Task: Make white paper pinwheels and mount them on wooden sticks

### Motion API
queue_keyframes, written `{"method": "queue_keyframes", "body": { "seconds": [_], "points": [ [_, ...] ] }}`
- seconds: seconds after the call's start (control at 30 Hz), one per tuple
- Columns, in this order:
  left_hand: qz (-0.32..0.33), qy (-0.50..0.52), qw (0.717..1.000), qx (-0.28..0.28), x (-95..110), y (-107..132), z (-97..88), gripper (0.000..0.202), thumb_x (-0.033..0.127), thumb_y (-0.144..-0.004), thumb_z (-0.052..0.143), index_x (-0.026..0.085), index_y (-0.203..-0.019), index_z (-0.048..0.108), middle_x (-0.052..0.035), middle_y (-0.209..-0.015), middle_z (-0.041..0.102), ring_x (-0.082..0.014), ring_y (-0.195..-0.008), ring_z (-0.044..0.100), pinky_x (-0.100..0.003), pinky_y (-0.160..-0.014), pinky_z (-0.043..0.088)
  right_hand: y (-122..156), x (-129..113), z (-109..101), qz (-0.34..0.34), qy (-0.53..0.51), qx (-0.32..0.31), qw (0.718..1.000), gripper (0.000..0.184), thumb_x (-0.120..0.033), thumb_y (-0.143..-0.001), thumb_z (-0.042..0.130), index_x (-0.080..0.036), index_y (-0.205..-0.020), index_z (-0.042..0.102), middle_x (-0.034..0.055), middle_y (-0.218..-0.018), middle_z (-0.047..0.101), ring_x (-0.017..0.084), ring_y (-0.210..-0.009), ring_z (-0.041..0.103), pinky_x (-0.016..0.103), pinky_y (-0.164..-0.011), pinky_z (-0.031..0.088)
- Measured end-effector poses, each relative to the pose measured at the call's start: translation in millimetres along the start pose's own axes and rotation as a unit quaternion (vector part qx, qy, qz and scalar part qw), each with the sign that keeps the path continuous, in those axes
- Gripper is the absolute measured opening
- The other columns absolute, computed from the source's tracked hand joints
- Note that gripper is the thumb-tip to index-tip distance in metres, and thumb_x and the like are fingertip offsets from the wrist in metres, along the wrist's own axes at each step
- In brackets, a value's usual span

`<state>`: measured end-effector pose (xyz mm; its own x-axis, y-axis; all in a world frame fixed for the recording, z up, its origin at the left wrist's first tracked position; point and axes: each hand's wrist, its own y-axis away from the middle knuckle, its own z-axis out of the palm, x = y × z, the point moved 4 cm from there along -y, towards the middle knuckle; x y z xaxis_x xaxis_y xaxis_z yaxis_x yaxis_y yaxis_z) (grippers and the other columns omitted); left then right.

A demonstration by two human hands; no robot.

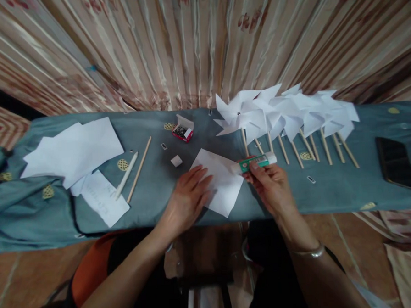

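A square sheet of white paper (224,185) lies turned cornerwise on the cloth in front of me. My left hand (191,194) rests over its left side, fingers stretched out and holding nothing. In my right hand (270,180) is a green and white glue stick (256,162), held sideways with one end over the paper's right corner. Whether that end touches the sheet I cannot tell. A small white paper square (176,161) lies just beyond my left hand. Behind it stands an open red box (183,128) of small metal pieces.
Several white paper pinwheels (251,112) on wooden sticks overlap at the back right. A dark phone (397,162) lies far right. White sheets (81,142), a written-on slip (102,198), a white pencil-like stick (127,175) and a wooden stick (139,169) lie left on the teal cloth (153,212).
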<state>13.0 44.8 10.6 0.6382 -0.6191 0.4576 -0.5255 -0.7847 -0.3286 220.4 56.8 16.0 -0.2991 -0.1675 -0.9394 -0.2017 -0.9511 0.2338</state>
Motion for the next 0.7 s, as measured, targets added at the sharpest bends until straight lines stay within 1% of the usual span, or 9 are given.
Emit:
{"method": "queue_keyframes", "body": {
  "seconds": [0.07, 0.1, 0.17, 0.27, 0.37, 0.53, 0.7],
  "points": [
    [-0.002, -0.016, 0.999, -0.050, 14, 6, 12.5, 0.044, 0.040, -0.093, 0.051, 0.020, -0.132, 0.053, -0.0165, -0.144, 0.047, -0.0322, -0.140, 0.034, -0.056, -0.109, 0.036, 0, 2, 5, -0.023, 0.060, -0.010, 0.998, 0.032, -0.043, -0.065, 0.082, -0.020, -0.082, 0.068, 0.0010, -0.075, 0.070, 0.012, -0.062, 0.061, 0.026, -0.060, 0.051],
    [-0.003, -0.024, 0.997, -0.070, 18, 8, 17.9, 0.049, 0.044, -0.091, 0.053, 0.021, -0.134, 0.052, -0.0172, -0.147, 0.043, -0.0338, -0.142, 0.031, -0.058, -0.110, 0.032, 0, 4, 8, -0.028, 0.084, -0.018, 0.996, 0.033, -0.044, -0.065, 0.082, -0.020, -0.083, 0.067, 0.0014, -0.077, 0.071, 0.014, -0.065, 0.062, 0.028, -0.062, 0.052],
    [-0.011, -0.038, 0.995, -0.092, 20, 10, 25.2, 0.054, 0.049, -0.088, 0.055, 0.024, -0.136, 0.050, -0.0174, -0.151, 0.038, -0.0361, -0.144, 0.025, -0.062, -0.111, 0.026, 0, 10, 13, -0.035, 0.118, -0.037, 0.992, 0.037, -0.046, -0.065, 0.081, -0.022, -0.088, 0.066, 0.0020, -0.082, 0.072, 0.017, -0.072, 0.064, 0.032, -0.068, 0.053],
    [-0.016, -0.040, 0.995, -0.095, 17, 10, 29.4, 0.055, 0.052, -0.088, 0.054, 0.025, -0.136, 0.050, -0.0163, -0.154, 0.034, -0.0375, -0.145, 0.020, -0.063, -0.112, 0.022, 0, 18, 16, -0.048, 0.155, -0.059, 0.985, 0.036, -0.048, -0.068, 0.078, -0.023, -0.091, 0.064, 0.0021, -0.086, 0.071, 0.019, -0.078, 0.066, 0.035, -0.074, 0.053],
    [-0.014, -0.033, 0.995, -0.091, 15, 11, 30.5, 0.055, 0.053, -0.089, 0.052, 0.025, -0.136, 0.050, -0.0168, -0.156, 0.029, -0.0389, -0.146, 0.018, -0.063, -0.112, 0.021, 1, 23, 14, -0.066, 0.221, -0.080, 0.970, 0.031, -0.046, -0.075, 0.073, -0.023, -0.093, 0.064, 0.0032, -0.088, 0.071, 0.019, -0.080, 0.065, 0.036, -0.076, 0.051],
    [-0.022, -0.021, 0.996, -0.081, 14, 12, 32.9, 0.057, 0.053, -0.088, 0.053, 0.027, -0.138, 0.048, -0.0144, -0.159, 0.022, -0.0395, -0.146, 0.015, -0.063, -0.112, 0.020, 4, 19, 15, -0.110, 0.352, -0.082, 0.926, 0.031, -0.043, -0.079, 0.070, -0.022, -0.102, 0.065, 0.0051, -0.095, 0.071, 0.020, -0.082, 0.064, 0.037, -0.079, 0.050],
    [-0.032, -0.006, 0.996, -0.087, 15, 12, 34.2, 0.059, 0.053, -0.087, 0.055, 0.028, -0.139, 0.047, -0.0136, -0.160, 0.019, -0.0395, -0.147, 0.013, -0.063, -0.113, 0.019, 6, 15, 21, -0.141, 0.399, -0.088, 0.902, 0.031, -0.043, -0.083, 0.066, -0.022, -0.105, 0.064, 0.0058, -0.096, 0.072, 0.022, -0.086, 0.066, 0.037, -0.080, 0.050]
  ]
}}
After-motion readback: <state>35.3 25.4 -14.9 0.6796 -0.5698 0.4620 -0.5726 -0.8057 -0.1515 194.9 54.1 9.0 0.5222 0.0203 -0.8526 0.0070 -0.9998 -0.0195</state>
